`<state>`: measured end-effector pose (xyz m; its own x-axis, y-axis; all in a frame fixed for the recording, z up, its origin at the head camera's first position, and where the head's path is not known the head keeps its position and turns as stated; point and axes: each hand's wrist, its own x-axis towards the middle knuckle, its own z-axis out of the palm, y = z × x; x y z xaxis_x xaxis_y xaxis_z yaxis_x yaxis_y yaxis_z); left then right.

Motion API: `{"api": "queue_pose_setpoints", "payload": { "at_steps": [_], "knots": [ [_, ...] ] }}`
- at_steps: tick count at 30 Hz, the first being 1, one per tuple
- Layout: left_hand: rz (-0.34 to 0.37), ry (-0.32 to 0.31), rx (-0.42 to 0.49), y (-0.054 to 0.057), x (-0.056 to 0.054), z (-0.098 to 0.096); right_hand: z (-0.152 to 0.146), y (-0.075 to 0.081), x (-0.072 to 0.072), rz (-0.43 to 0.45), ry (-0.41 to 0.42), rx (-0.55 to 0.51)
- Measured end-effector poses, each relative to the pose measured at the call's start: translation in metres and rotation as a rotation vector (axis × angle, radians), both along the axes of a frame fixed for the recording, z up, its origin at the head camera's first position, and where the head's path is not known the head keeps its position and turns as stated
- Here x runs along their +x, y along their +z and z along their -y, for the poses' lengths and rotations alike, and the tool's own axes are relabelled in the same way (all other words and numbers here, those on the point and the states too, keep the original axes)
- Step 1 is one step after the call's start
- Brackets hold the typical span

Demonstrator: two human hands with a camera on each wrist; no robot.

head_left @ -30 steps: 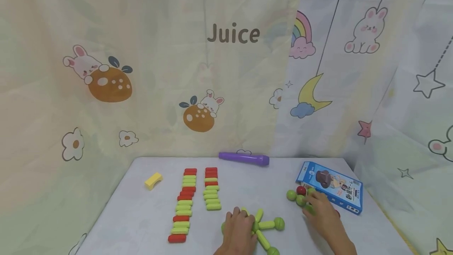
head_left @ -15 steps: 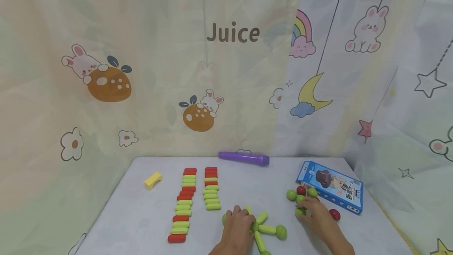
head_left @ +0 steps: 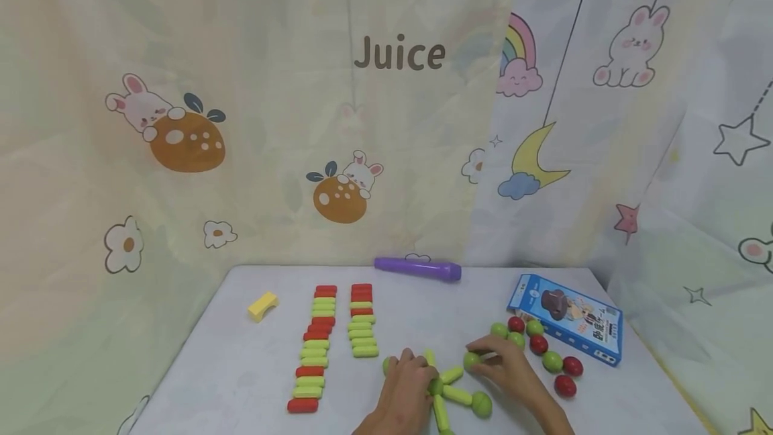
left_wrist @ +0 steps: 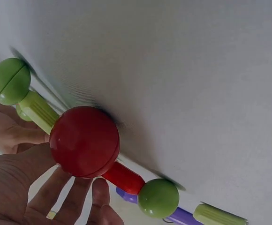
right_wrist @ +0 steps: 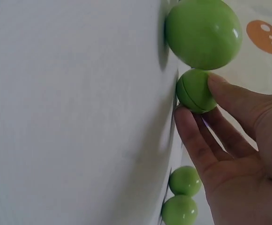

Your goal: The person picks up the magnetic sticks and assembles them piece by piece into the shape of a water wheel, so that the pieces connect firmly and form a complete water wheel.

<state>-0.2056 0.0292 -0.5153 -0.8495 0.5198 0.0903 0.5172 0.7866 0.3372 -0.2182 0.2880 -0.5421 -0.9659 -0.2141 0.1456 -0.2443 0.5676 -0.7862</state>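
Observation:
My left hand (head_left: pixel 400 384) grips a toy construction of light-green sticks (head_left: pixel 457 395) and balls, spread out like a star around a green ball (head_left: pixel 435 387). In the left wrist view, the fingers curl behind a large red ball (left_wrist: pixel 84 141), from which a red stick (left_wrist: pixel 124 177) leads to a green ball (left_wrist: pixel 158 198). To the right of the construction, my right hand (head_left: pixel 512 373) pinches a loose green ball (head_left: pixel 472 362) between thumb and fingers, close to the tabletop. The left hand hides part of the construction in the head view.
Loose red and green balls (head_left: pixel 552 361) lie at the right beside a blue picture box (head_left: pixel 580 317). Two columns of red and light-green sticks (head_left: pixel 315 362) run left of centre. A yellow arch block (head_left: pixel 262 306) sits at far left, a purple microphone-shaped toy (head_left: pixel 417 269) at the back.
My right hand has taken a green ball from the loose group and moved it left towards the construction. The construction has turned slightly under my left hand.

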Motion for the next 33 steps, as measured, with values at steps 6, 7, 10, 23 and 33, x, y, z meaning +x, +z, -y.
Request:
{"api": "queue_pose_setpoints", "payload": {
  "at_steps": [6, 7, 10, 23, 33],
  "knots": [
    [0.001, -0.045, -0.018, 0.0, -0.001, 0.002, 0.0, -0.003, 0.001, 0.027, 0.037, -0.013],
    [-0.003, -0.05, -0.014, -0.001, -0.001, 0.002, -0.001, -0.003, 0.002, 0.035, 0.044, -0.015],
    [-0.004, -0.06, -0.007, -0.001, -0.001, 0.002, -0.004, -0.003, 0.004, 0.038, 0.074, -0.028],
    [0.017, -0.06, 0.011, -0.001, -0.005, 0.004, -0.001, -0.005, 0.002, 0.034, 0.156, 0.009],
    [0.032, -0.065, 0.008, -0.002, -0.005, 0.005, 0.012, -0.001, -0.008, 0.032, 0.214, 0.142]
  ]
}}
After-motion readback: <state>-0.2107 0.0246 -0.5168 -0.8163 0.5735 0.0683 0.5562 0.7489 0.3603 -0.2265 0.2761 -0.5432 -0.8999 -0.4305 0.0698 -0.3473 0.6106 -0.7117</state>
